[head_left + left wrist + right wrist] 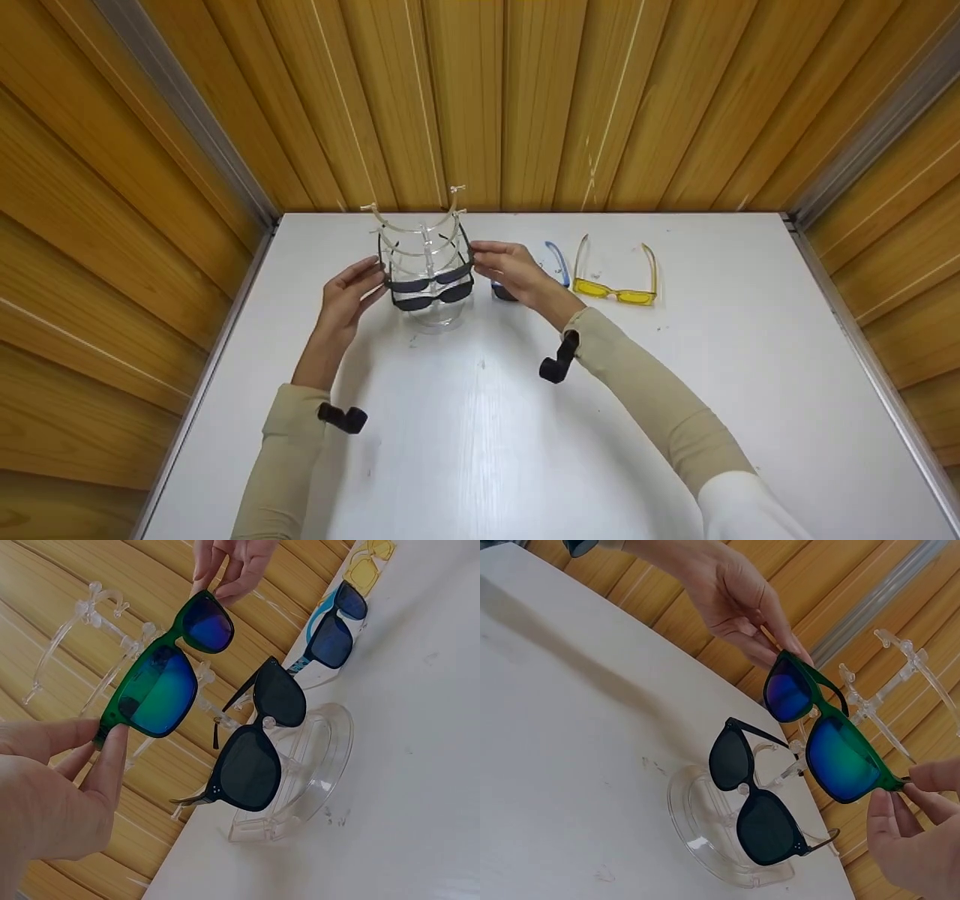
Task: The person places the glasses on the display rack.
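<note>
My left hand (348, 295) and right hand (517, 274) pinch opposite ends of green-framed sunglasses (166, 694) with blue-green mirrored lenses. These sunglasses are level with a middle tier of a clear display stand (343, 754); whether they rest on it I cannot tell. Just below them, black sunglasses (765, 826) with dark lenses sit on a lower tier of the stand. In the right wrist view my left hand (731, 604) shows at the upper end of the green pair, fingertips at the hinge. The stand's upper arms (409, 227) hold no glasses.
To the right of the stand, blue-armed sunglasses (332, 641) with dark lenses lie on the white table (480, 435), partly behind my right hand in the head view. Yellow glasses (636, 298) lie farther right. A wood-panelled wall (540, 105) rises behind the table.
</note>
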Demonstrator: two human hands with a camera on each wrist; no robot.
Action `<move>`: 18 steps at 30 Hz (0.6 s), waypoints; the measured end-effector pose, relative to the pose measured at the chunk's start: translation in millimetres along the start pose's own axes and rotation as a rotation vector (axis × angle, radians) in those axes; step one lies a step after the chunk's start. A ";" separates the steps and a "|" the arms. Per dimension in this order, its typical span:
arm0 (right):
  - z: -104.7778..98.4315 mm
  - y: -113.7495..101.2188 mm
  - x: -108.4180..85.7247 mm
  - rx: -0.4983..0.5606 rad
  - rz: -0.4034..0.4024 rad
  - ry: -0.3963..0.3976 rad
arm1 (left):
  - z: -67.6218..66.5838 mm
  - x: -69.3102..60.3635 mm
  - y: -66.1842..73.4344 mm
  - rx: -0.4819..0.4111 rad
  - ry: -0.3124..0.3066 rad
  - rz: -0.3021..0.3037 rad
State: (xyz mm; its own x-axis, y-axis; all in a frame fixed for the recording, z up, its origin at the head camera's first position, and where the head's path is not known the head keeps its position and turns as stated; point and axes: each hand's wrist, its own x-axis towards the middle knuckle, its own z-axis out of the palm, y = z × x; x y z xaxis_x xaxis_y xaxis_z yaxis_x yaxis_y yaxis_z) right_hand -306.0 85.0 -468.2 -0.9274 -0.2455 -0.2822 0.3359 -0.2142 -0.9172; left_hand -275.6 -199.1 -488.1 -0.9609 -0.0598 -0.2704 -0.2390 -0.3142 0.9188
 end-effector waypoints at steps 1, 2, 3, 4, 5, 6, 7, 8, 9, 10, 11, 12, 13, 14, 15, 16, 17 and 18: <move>-0.1 0.4 1.2 -0.007 0.001 -0.008 | 0.8 1.6 0.0 0.000 0.009 -0.001; -0.2 1.0 2.4 -0.017 0.003 -0.015 | 1.3 3.5 -0.2 0.003 0.014 -0.002; -0.3 1.6 3.2 -0.027 0.004 -0.024 | 1.8 5.7 -0.8 0.005 0.020 -0.001; -0.5 2.4 3.8 -0.037 0.005 -0.033 | 2.1 7.9 -1.6 0.008 0.025 0.001; -0.7 3.3 4.2 -0.045 0.007 -0.041 | 2.7 10.2 -2.8 0.012 0.034 0.004; -1.0 4.5 4.8 -0.047 0.010 -0.047 | 3.1 12.4 -4.1 0.019 0.037 0.005; -1.4 5.7 5.4 -0.050 0.011 -0.052 | 3.7 14.1 -5.6 0.023 0.042 0.006; -1.9 7.4 6.3 -0.052 0.011 -0.057 | 4.2 15.9 -7.3 0.025 0.046 0.007; -2.4 8.8 7.0 -0.050 0.012 -0.060 | 4.9 17.2 -8.9 0.021 0.053 0.007; -3.1 10.2 7.5 -0.047 0.014 -0.060 | 5.8 18.0 -10.4 0.017 0.057 0.006; -3.9 11.6 8.2 -0.041 0.015 -0.060 | 6.6 18.8 -11.9 0.012 0.062 0.004; -4.6 12.8 8.7 -0.038 0.015 -0.058 | 7.2 19.3 -13.3 0.011 0.062 0.001; -5.3 13.9 9.2 -0.038 0.014 -0.058 | 7.7 19.6 -14.5 0.006 0.064 0.000; -5.9 14.9 9.6 -0.035 0.013 -0.058 | 8.0 20.0 -15.6 0.002 0.064 -0.001; -6.4 15.3 9.6 -0.035 0.013 -0.057 | 8.3 20.1 -16.4 0.002 0.064 -0.001; -7.0 16.0 9.8 -0.036 0.011 -0.059 | 8.5 20.2 -17.2 0.006 0.062 -0.001; -7.8 16.6 10.1 -0.040 0.010 -0.061 | 8.6 20.4 -17.8 0.008 0.058 -0.001; -8.2 16.9 9.9 -0.043 0.011 -0.060 | 8.8 20.3 -18.3 0.008 0.056 0.000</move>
State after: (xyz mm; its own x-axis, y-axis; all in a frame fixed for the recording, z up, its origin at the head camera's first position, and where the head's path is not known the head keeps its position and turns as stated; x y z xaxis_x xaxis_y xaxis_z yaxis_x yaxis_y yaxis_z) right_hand -310.9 86.8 -488.8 -0.9115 -0.3047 -0.2763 0.3376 -0.1706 -0.9257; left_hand -292.0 -186.3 -507.9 -0.9517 -0.1128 -0.2855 -0.2400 -0.3061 0.9212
